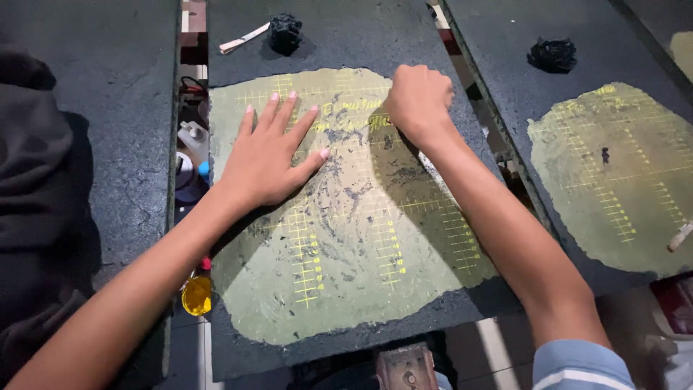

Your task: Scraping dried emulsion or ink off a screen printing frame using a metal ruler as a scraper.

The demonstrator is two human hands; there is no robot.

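Note:
A dark slab [339, 32] lies in front of me, its top coated with a pale green patch [339, 274] marked by yellow grid lines and grey smears. My left hand [271, 155] rests flat on the patch, fingers spread. My right hand [417, 97] is closed into a fist and presses on the upper part of the patch; anything inside the fist is hidden. A black crumpled wad [285, 32] sits at the far end of the slab beside a pale stick [242, 40].
A second dark slab [505, 29] to the right carries its own green gridded patch [621, 173] and a black wad [552, 54]. A third slab [123, 108] lies left, with dark cloth [32, 202] on it. Bottles and a yellow container [195, 295] show in the gap below.

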